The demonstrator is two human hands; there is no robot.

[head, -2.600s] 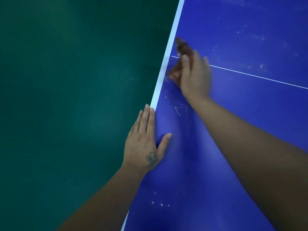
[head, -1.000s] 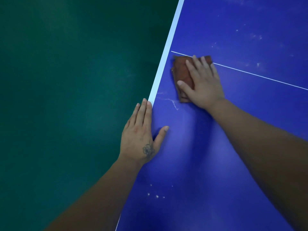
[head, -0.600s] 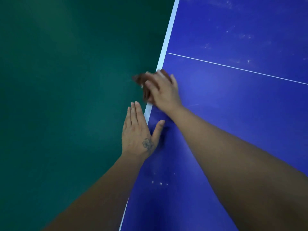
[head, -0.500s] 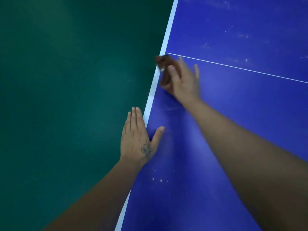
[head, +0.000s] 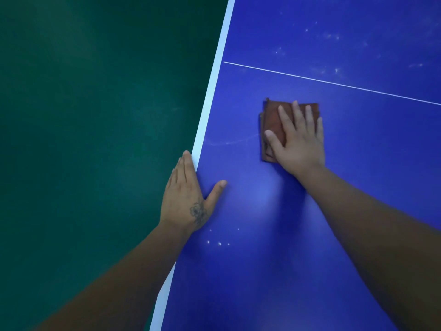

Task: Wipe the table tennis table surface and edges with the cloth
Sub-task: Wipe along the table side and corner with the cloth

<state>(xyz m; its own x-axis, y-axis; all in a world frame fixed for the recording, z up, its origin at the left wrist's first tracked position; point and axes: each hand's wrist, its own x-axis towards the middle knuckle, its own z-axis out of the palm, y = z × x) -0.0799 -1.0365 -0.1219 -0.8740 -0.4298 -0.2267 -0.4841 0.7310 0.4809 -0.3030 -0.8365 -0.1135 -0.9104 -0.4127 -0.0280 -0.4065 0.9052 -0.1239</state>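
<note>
Since half a second ago the cloth (head: 274,120) has come in off the white edge stripe (head: 210,101) onto open blue surface, short of the thin white line (head: 334,83). Left to right: your left hand (head: 188,194) lies open and flat across the table (head: 262,271) edge, fingers together over the stripe, thumb splayed onto the blue, holding nothing; keep it planted as your brace. A faint curved streak (head: 229,140) runs between stripe and cloth; overlap your next pass across it. Your right hand (head: 298,139) is spread flat, palm down, pressing the folded cloth. Keep pressure even. Specks (head: 219,243) near your left wrist and more beyond the line look unwiped.
</note>
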